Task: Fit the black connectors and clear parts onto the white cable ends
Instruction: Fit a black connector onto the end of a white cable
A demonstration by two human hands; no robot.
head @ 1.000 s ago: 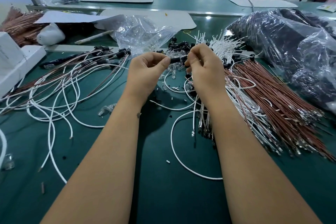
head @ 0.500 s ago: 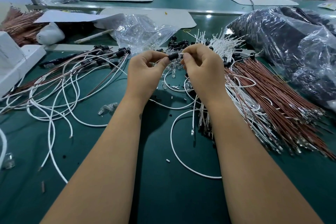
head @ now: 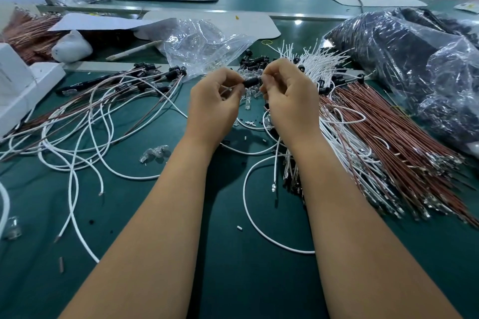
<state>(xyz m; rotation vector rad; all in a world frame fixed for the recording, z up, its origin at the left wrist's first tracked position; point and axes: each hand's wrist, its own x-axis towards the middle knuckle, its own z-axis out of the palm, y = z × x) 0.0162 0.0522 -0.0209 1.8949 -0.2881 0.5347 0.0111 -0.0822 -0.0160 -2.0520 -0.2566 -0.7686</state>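
Both hands meet above the green mat. My left hand (head: 213,101) and my right hand (head: 289,97) pinch the two ends of a small black connector (head: 251,83) held between their fingertips. A white cable (head: 247,211) loops on the mat below my right wrist; whether it joins the connector is hidden. Loose black connectors (head: 255,61) and clear parts (head: 247,101) lie just behind and under the hands. A fan of white cable ends (head: 315,58) spreads to the right.
Finished white and brown cables (head: 85,122) sprawl on the left. A brown wire bundle (head: 394,142) lies right, beside dark plastic bags (head: 414,59). A clear bag (head: 204,46) sits behind the hands. White blocks (head: 23,85) stand far left. A person stands behind the far table.
The hands have stayed together on the black connector, with small finger shifts. The person behind the far table has moved to the right.
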